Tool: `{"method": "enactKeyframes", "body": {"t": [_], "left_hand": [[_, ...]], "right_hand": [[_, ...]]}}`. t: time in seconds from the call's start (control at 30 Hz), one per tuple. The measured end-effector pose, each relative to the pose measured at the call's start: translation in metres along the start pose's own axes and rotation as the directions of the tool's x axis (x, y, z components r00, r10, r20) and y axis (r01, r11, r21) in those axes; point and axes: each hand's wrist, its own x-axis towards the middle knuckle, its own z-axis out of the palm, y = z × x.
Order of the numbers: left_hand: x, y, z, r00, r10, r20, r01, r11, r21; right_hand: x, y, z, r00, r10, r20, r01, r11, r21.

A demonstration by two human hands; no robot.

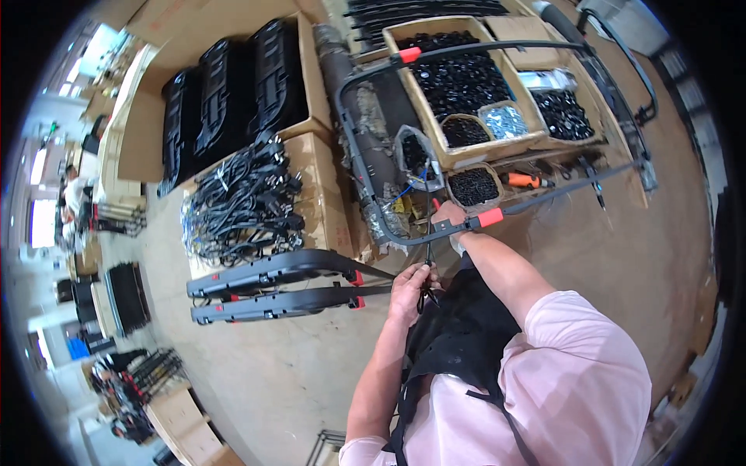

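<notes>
In front of me lies a large black tubular frame (536, 203) with red sleeves on its bars. My right hand (449, 216) is closed around the near bar, beside a red sleeve (490, 217); its fingers are partly hidden. Lower and to the left, my left hand (414, 290) pinches a thin black cable (428, 253), with a dark loop hanging below the fingers. The cable runs up across the bar close to my right hand. Beyond the bar stand a small basket of black screws (474, 186) and a bag of small dark parts (416, 151).
Cartons of black parts (460, 81) stand beyond the frame. An orange-handled tool (525, 180) lies near the bar. At left, bundled black cables (247, 198) top a carton, with black plastic housings (256, 74) behind. Two black arm-shaped parts (272, 304) jut out near my left hand.
</notes>
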Motion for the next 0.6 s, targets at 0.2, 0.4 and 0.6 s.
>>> {"method": "enactKeyframes", "body": {"t": [0.2, 0.4, 0.6], "left_hand": [[0.000, -0.005, 0.004, 0.997, 0.062, 0.046, -0.061, 0.998, -0.030], [0.013, -0.015, 0.014, 0.993, 0.120, -0.002, -0.120, 0.993, 0.020], [0.021, -0.024, 0.016, 0.973, 0.200, -0.119, -0.181, 0.972, 0.150]], "right_hand": [[-0.121, -0.017, -0.053, 0.990, 0.045, 0.135, -0.075, 0.972, 0.225], [-0.232, -0.053, -0.140, 0.961, 0.077, 0.264, -0.133, 0.970, 0.202], [-0.243, -0.065, -0.149, 0.962, -0.023, 0.270, -0.034, 0.978, 0.204]]}}
